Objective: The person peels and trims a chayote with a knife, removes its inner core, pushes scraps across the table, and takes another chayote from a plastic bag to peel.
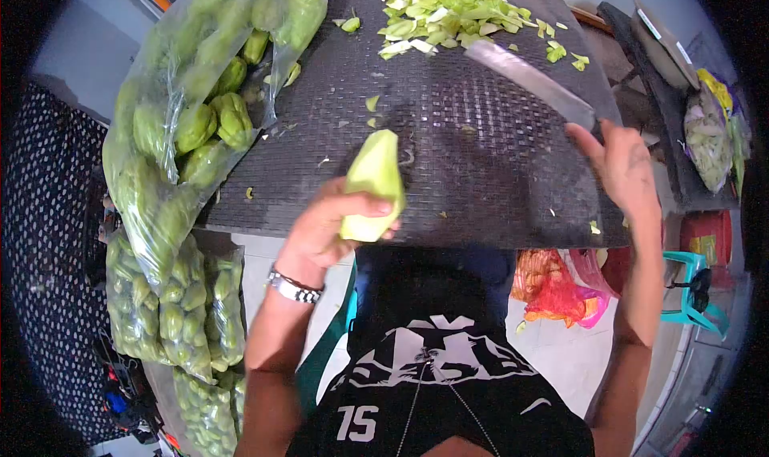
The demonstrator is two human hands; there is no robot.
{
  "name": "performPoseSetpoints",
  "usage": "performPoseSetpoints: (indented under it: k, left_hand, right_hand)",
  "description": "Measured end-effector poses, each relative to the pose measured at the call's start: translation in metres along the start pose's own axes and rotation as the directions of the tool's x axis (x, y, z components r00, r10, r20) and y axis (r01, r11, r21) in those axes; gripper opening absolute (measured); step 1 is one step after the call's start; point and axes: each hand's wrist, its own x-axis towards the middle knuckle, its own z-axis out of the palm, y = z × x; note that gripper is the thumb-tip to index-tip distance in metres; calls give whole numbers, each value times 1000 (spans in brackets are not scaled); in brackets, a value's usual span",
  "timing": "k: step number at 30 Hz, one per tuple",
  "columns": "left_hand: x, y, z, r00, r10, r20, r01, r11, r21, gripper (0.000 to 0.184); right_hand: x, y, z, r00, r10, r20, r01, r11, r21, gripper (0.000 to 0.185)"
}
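My left hand (324, 221) is wrapped round a peeled chayote (375, 177), pale green with flat cut faces, held over the near edge of the dark woven table (304, 161). Off to the right, my right hand (621, 161) grips a large knife (533, 80) by its handle, which the fingers mostly hide. The broad blade points away to the upper left, its tip close to a heap of green peelings (448, 12). Knife and chayote are well apart.
A clear plastic bag of unpeeled chayotes (196, 128) lies open along the table's left side. More filled bags (172, 305) stand below it. Loose peel scraps (555, 52) dot the tabletop. A red-orange bag (549, 289) and a teal stool (689, 297) are at lower right.
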Motion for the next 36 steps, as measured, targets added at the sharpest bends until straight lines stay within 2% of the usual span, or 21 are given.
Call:
performPoseSetpoints:
  k: [1,3,5,7,8,10,12,13,16,19,20,21,22,23,26,27,29,30,33,34,36]
  left_hand:
    - [0,3,-8,1000,-12,-15,13,997,78,43]
    - [12,12,-12,985,102,-142,-37,915,402,41]
    - [24,17,-6,956,221,-192,-107,874,475,40]
    - [34,20,-7,918,313,-244,-113,796,595,41]
    - [37,20,-10,901,337,-274,-94,767,635,41]
    - [38,26,-18,873,347,-342,-113,827,550,40]
    - [36,28,-25,840,403,-362,-195,849,492,42]
    - [32,30,-26,840,392,-375,-240,888,393,41]
    - [28,31,-26,826,413,-383,-356,910,212,34]
    - [38,14,-36,841,411,-351,-425,904,40,30]
    - [38,8,-34,847,415,-334,-435,900,16,29]
    - [37,6,-27,852,417,-316,-442,897,-9,28]
    - [32,4,-17,877,367,-310,-425,893,-147,21]
    - [31,1,-13,894,364,-260,-419,886,-198,23]
    - [29,-13,9,938,293,-184,-342,869,-359,33]
    - [31,-19,16,948,271,-169,-319,820,-475,36]
    - [34,-31,30,942,301,-147,-332,782,-528,39]
    - [33,-37,37,944,287,-163,-330,797,-507,38]
    - [29,-53,49,946,292,-145,-325,835,-444,35]
    - [24,-56,54,929,344,-137,-369,843,-391,31]
    - [20,-56,60,934,322,-157,-358,847,-393,32]
  right_hand:
    - [-2,17,6,988,-123,-99,121,992,-24,50]
    - [-10,-1,1,998,29,51,-37,986,164,51]
    - [-15,-23,-4,968,147,202,-196,948,252,53]
    - [-27,-27,12,989,100,111,-122,969,214,54]
    - [-29,-29,15,976,152,153,-191,939,287,54]
    - [-34,-34,20,934,245,259,-336,846,413,55]
    - [-39,-31,27,939,243,245,-335,809,482,47]
    - [-41,-30,30,942,240,234,-330,790,517,43]
    - [-46,-36,35,887,264,379,-462,519,720,25]
    - [-60,-60,31,888,124,443,-458,165,873,19]
    - [-67,-66,40,916,83,393,-400,106,910,21]
    - [-67,-75,43,907,69,416,-421,82,904,22]
    - [-67,-87,45,896,55,440,-443,57,895,23]
    - [-67,-97,47,885,42,463,-464,32,885,24]
    - [-67,-116,49,745,-56,665,-666,-117,737,32]
    - [-68,-128,50,792,1,611,-610,-53,791,36]
    - [-72,-149,52,871,102,480,-489,84,868,43]
    - [-75,-148,58,925,114,362,-379,237,895,47]
    - [-71,-150,59,965,127,230,-253,212,944,42]
    - [-70,-148,57,955,137,263,-283,155,947,39]
    - [-66,-144,50,934,142,328,-337,40,941,32]
